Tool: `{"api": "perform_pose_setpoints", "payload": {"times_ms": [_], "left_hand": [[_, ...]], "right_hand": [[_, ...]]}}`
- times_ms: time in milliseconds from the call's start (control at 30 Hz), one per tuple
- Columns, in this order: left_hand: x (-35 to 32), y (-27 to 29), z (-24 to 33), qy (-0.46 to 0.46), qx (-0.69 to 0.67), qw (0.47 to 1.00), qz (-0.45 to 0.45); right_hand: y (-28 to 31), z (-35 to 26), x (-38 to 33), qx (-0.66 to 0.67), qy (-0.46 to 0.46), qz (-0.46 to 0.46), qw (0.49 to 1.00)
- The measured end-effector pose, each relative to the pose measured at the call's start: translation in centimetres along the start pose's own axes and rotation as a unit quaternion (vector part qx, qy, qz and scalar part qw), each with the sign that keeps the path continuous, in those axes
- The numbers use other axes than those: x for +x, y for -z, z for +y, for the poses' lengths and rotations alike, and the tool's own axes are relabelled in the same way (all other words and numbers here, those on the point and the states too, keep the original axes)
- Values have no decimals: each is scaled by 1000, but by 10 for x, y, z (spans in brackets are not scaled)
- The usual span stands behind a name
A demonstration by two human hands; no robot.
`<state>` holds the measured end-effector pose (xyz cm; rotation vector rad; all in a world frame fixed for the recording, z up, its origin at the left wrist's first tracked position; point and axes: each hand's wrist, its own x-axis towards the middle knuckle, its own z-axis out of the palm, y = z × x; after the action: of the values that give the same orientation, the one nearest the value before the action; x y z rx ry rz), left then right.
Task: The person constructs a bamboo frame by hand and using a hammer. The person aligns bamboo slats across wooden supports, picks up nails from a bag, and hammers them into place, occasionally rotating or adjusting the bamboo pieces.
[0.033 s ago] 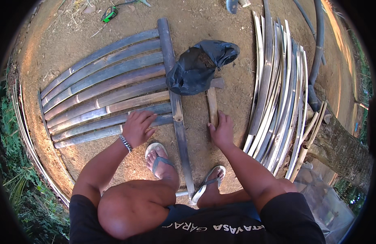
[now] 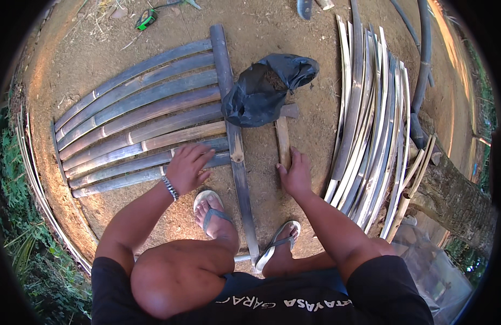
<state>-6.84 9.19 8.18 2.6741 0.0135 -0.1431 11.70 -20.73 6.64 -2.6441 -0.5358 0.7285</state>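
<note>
My left hand [image 2: 188, 167], a chain bracelet on its wrist, is over the lowest bamboo slats [image 2: 153, 116], fingers spread and holding nothing. My right hand [image 2: 296, 174] is closed around the lower end of the wooden handle of a hatchet [image 2: 283, 138]. Part of the hatchet's metal head is hidden by a black plastic bag [image 2: 253, 100] with small brown bits in it. That bag lies across a dark bamboo pole [image 2: 243, 192], which runs between my feet. Several slats meet this pole from the left, side by side with narrow gaps.
A thin dark crosspiece [image 2: 59, 157] lies at the slats' left ends. On the right is a pile of split bamboo strips [image 2: 369, 130], beside a log [image 2: 451, 189] and clear plastic sheeting [image 2: 432, 271]. A green tape measure [image 2: 146, 19] and a dark blade [image 2: 305, 8] lie at the far side.
My left hand has shifted slightly to the right over the slats. My right hand, the hatchet and the bag stay where they were.
</note>
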Motion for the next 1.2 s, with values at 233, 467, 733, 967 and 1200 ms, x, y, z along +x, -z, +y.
{"api": "perform_pose_setpoints", "payload": {"times_ms": [233,467,733,967,1200], "left_hand": [[78,16,19,-44,90,986,-137],[97,-8,27,90,135,966,-201],[104,-5,49,165,134,949,-231],[127,7,69,203,152,928,-273],[126,8,78,245,185,896,-321]], "right_hand": [[9,5,15,27,-31,-50,998],[41,0,57,105,84,17,991],[61,-58,195,-64,161,-14,985],[10,-14,281,-187,444,180,858],[21,-43,280,-348,443,62,824]]}}
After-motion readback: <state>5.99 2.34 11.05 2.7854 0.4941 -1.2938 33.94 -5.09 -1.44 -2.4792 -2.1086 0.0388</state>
